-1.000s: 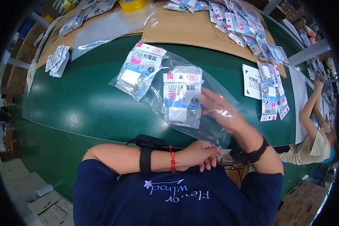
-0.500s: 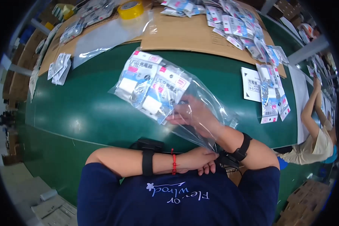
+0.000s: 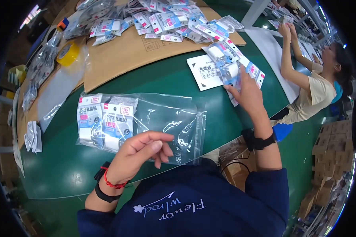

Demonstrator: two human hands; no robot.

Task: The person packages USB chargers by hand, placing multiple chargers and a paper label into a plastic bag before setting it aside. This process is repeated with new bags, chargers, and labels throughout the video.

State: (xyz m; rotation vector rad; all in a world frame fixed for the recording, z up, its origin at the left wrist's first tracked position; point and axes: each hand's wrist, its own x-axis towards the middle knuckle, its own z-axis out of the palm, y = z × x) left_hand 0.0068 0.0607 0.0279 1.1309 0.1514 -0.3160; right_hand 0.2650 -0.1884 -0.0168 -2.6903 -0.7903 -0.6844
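Note:
A clear zip bag (image 3: 166,114) lies flat on the green table, its zip end toward the right. Inside its left part sit small retail packs of white plug chargers (image 3: 118,122), side by side. My left hand (image 3: 140,152) hovers at the bag's near side, fingers loosely bent and apart, with nothing in them. To the right, my right hand (image 3: 247,93) reaches over a short row of charger packs (image 3: 225,59), thumb and forefinger spread around the nearest one. Whether the fingertips touch it I cannot tell. Partly under these packs lies a white printed sheet (image 3: 199,71).
A heap of charger packs (image 3: 166,21) covers the cardboard (image 3: 126,59) at the back. A yellow tape roll (image 3: 68,53) and plastic sheet (image 3: 63,87) lie at the left, near folded packs (image 3: 33,137). A co-worker (image 3: 314,79) sits at the right; stacked cartons (image 3: 328,154) stand behind.
The bag with its charger packs now lies flat on the table. My right hand has come out of it and gone to the row at right; my left hand has let go of its edge.

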